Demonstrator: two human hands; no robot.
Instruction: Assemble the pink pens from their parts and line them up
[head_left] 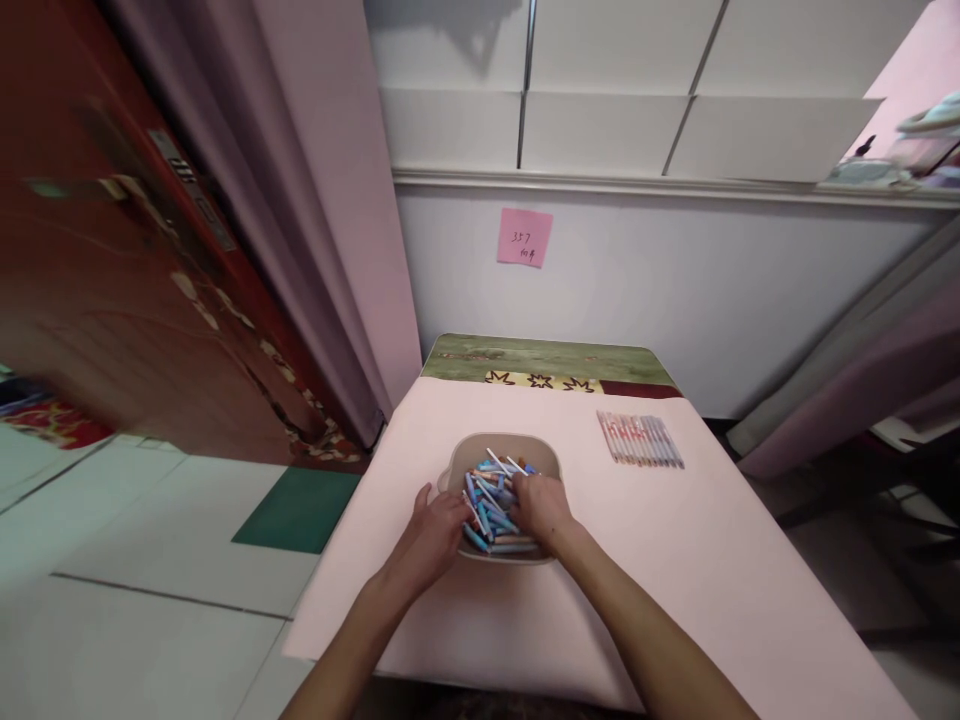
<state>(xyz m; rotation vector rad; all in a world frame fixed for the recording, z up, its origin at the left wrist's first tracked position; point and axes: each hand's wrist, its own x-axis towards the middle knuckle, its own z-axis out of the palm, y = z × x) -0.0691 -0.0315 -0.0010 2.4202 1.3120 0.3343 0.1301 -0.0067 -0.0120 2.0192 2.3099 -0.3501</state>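
Note:
A beige plastic basin stands on the pink-covered table, with a heap of slim markers in it, mostly blue, purple and white. My left hand reaches over the left rim. Its fingers are bent together against the markers at that side, one digit sticking out to the left. On the right, my right hand dips into the heap with its fingers curled and closed. The fingertips of both hands are partly hidden, so what they pinch does not show clearly.
A flat row of pens in a clear pack lies on the pink tabletop, right of the basin. Behind the table is a white wall with a pink note. A reddish door and a purple curtain stand at the left.

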